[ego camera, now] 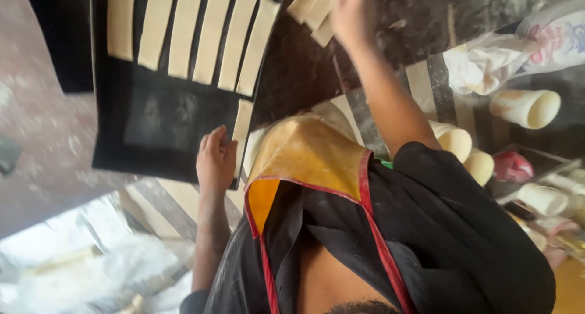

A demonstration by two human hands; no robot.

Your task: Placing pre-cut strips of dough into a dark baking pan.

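A large black baking tray (152,128) fills the upper left, flat, matte and dusted with flour, its top edge cut off by the frame. Six pale dough strips (212,36) lie on it side by side, smooth, long and narrow, their long axes running from the top of the frame down toward the person, leaning slightly. A seventh, shorter strip (242,120) lies at the tray's right edge, pointing the same way.

The left hand (214,158) rests on the tray's near right corner, fingers curled together over the edge, just beside the lower end of that short strip; whether it touches the dough is hard to tell.

The right hand (350,12) reaches up to a loose pile of strips (314,9) on the dark floured table (292,76). It is blurred and partly cut off, so its grip cannot be made out.

A black apron (426,228) with red trim covers the lower frame.
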